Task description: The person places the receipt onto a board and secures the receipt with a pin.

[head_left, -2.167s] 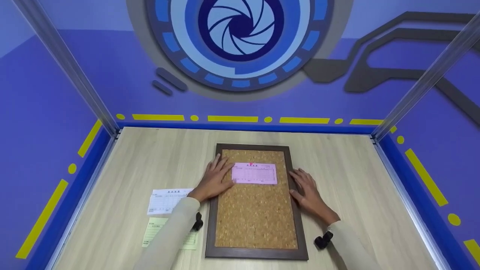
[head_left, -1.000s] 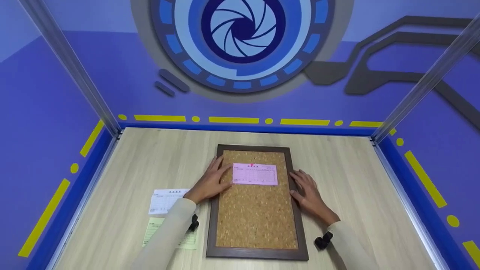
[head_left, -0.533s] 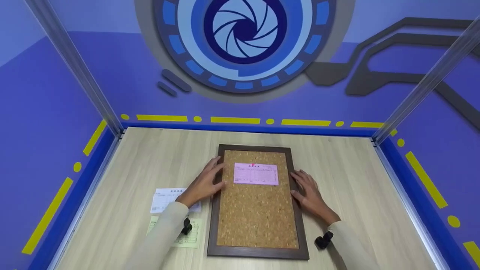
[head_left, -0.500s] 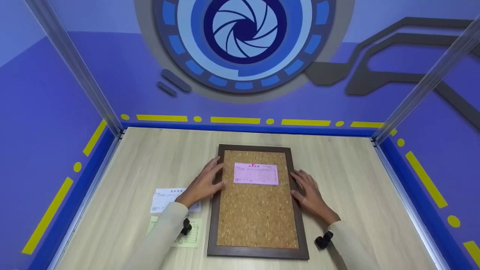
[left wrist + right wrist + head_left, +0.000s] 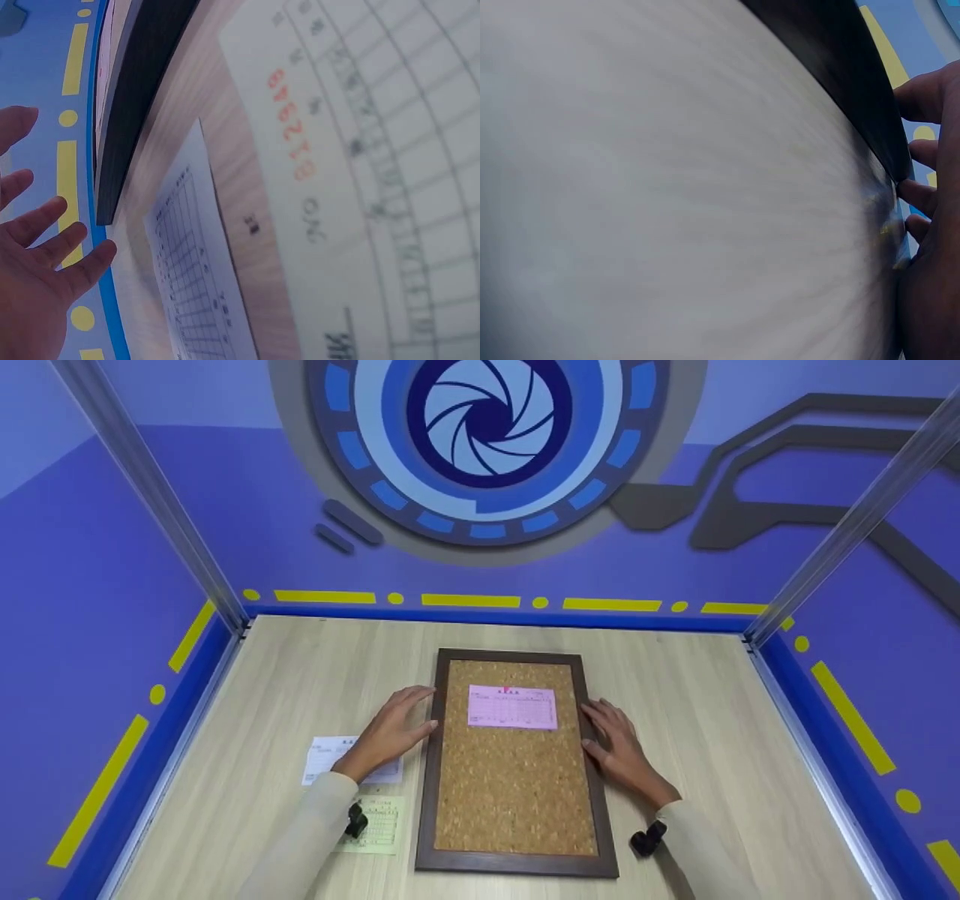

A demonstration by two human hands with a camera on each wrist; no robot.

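Observation:
A cork board (image 5: 517, 787) in a dark brown frame lies on the table, with a pink slip (image 5: 512, 707) fixed near its top by a small red pin or marker. Beside the frame's left edge is my left hand (image 5: 386, 733), fingers spread and holding nothing; the left wrist view shows its fingers (image 5: 45, 232) apart from the dark frame (image 5: 139, 90). My right hand (image 5: 621, 746) rests its fingertips against the frame's right edge, also seen in the right wrist view, where the hand (image 5: 934, 195) touches the dark edge (image 5: 847, 67).
A white slip (image 5: 322, 757) and, below it, a green slip (image 5: 382, 829) lie on the table left of the board, partly covered by my left arm. In the left wrist view both the white slip (image 5: 191, 270) and the green slip (image 5: 360, 187) show. Blue walls (image 5: 187, 525) surround the table.
My left hand has moved left and down, off the pink slip's edge and the cork, to the outside of the frame. The right hand has stayed in place.

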